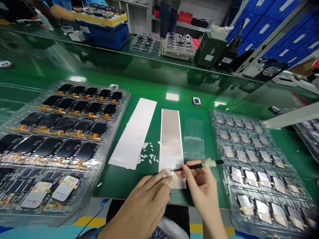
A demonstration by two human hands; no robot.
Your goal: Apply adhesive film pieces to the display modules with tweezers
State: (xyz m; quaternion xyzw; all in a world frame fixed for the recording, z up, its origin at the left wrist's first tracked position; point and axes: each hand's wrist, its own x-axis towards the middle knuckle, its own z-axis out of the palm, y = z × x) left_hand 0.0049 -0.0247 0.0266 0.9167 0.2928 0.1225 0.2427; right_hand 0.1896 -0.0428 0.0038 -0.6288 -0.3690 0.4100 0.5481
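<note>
My left hand (152,196) is over the near end of a strip of beige adhesive pieces on white backing (170,132). Its fingers are bent together, with the fingertips at a small beige tape piece (168,172); a dark edge shows under them, but what they grip is mostly hidden. Between thumb and fingers my right hand (203,182) holds black tweezers (190,167) with tape wrapped around the handle. The tweezers' tip points left and reaches the small tape piece. A white backing sheet (134,132) lies left of the strip, with small white scraps (149,156) between them.
A clear tray of black watch screens (66,122) stands at left, two of them face down. At right another clear tray holds silver-backed screens (264,181). A transparent film (194,137) lies beside the strip. Component trays (179,44) sit on the raised shelf; a co-worker's arm (62,12) is beyond.
</note>
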